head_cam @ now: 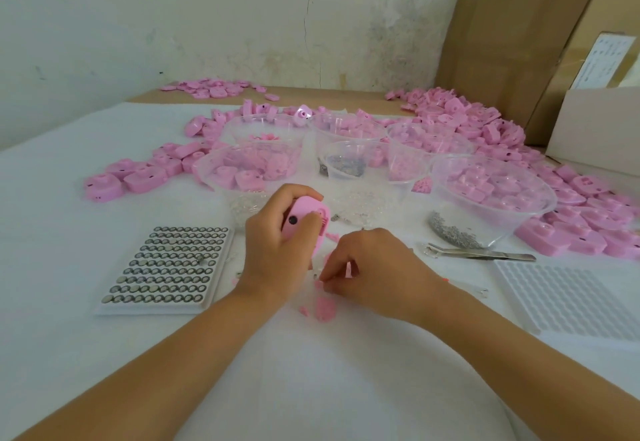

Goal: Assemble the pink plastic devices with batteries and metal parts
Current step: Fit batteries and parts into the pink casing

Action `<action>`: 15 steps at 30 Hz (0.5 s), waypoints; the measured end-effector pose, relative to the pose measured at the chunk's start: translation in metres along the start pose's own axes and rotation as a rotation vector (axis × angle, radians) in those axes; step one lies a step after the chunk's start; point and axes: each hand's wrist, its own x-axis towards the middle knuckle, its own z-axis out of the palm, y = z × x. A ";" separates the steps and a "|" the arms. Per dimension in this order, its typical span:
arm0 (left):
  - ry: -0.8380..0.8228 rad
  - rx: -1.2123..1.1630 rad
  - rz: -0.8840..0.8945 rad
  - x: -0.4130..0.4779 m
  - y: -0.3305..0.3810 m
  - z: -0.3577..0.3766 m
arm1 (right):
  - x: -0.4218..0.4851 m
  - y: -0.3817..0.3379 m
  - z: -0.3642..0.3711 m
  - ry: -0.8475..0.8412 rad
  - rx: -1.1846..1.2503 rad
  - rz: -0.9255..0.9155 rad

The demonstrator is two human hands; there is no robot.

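Observation:
My left hand (273, 250) grips a pink plastic device (304, 221) upright above the table, its black dot facing me. My right hand (370, 271) is low over the table, its fingertips pinching a small pink piece (348, 270) among loose pink bits (325, 307). A white tray of button batteries (166, 267) lies to the left of my left hand. Metal parts (453, 231) lie piled in the large clear bowl on the right.
Several clear plastic bowls (491, 195) with pink parts stand behind my hands. Heaps of pink devices (485, 122) spread to the left and right. Metal tweezers (481, 253) and an empty white tray (568, 295) lie on the right. Cardboard boxes (519, 32) stand at the back right.

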 end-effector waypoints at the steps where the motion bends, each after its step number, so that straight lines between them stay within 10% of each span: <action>1: -0.011 -0.011 -0.010 0.001 0.002 0.001 | 0.001 0.001 0.000 -0.009 0.001 -0.001; 15: -0.089 -0.229 -0.018 0.009 0.002 -0.007 | -0.007 0.015 -0.006 0.318 0.192 -0.040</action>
